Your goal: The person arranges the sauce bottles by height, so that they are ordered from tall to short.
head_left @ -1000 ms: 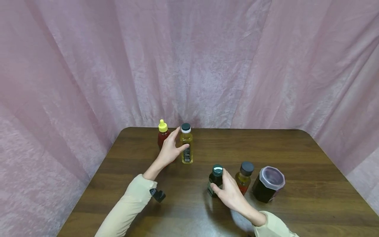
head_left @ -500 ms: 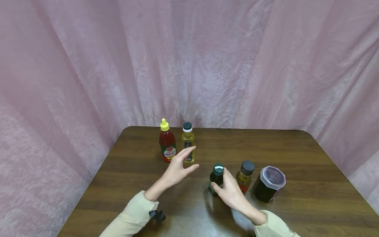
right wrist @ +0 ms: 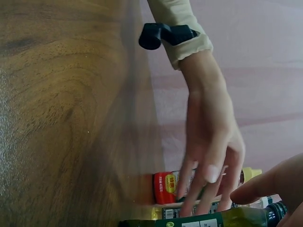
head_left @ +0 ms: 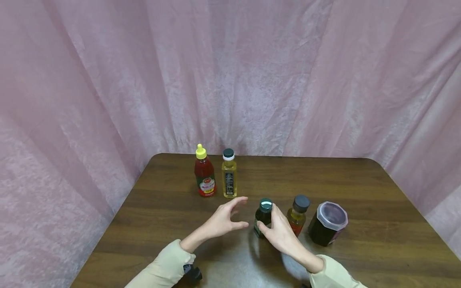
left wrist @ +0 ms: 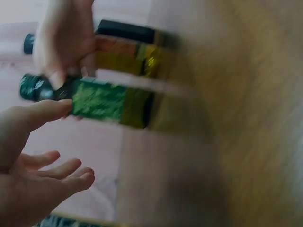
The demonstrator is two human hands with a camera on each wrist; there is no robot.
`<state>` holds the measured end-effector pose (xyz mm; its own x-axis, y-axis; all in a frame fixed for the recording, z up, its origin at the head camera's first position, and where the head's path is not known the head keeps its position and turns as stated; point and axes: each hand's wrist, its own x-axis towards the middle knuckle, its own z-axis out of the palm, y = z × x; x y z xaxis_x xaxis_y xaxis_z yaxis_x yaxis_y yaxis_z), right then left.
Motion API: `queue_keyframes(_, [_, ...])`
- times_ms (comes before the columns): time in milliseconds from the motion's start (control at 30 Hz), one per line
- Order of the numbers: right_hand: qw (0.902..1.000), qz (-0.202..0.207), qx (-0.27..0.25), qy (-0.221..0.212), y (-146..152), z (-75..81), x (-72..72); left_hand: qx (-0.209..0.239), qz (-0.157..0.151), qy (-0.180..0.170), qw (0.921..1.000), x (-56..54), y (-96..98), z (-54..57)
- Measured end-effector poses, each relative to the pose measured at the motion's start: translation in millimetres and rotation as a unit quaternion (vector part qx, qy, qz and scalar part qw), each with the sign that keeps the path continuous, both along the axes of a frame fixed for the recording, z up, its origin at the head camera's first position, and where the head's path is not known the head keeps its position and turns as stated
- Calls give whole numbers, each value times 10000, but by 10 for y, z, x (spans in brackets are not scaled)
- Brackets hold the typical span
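My right hand [head_left: 282,236] grips the neck of a dark green bottle [head_left: 262,217] with a green cap, thumb on the near side and fingers behind. This bottle stands upright on the table, and its green label shows in the left wrist view. To its left, my left hand [head_left: 222,221] hovers with nothing in it, thumb and fingers spread toward the bottle. Behind that hand stand a red ketchup bottle [head_left: 204,176] with a yellow nozzle and a clear bottle of yellow oil [head_left: 229,178] with a dark cap.
Right of the green bottle stands a yellow-brown bottle [head_left: 296,218] with a dark cap, partly covered by my right hand. A dark jar [head_left: 320,232] with a translucent lid is beside it. A pink curtain [head_left: 230,80] hangs behind the wooden table [head_left: 342,176].
My left hand has drawn back from the oil bottle and moved nearer and to the right, toward the green bottle. The right hand has stayed at the green bottle.
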<state>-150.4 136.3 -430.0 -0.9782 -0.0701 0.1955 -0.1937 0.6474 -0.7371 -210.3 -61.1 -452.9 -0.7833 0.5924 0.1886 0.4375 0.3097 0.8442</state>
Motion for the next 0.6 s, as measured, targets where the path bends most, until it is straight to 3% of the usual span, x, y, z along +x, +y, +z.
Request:
queue_keyframes(133, [10000, 16, -33, 39, 3, 18, 28, -247, -56, 114, 9996, 71, 170, -96])
queue_keyframes(300, [9994, 15, -104, 328, 6, 88, 99, -222, 169, 388, 9989, 124, 384, -119])
queue_keyframes(433, [9938, 56, 169, 1095, 13, 156, 186, -243, 445, 704, 9962, 140, 481, -119])
queue_keyframes(600, [9704, 311, 305, 2374, 78, 258, 281, -129, 591, 915, 9940, 138, 542, -125])
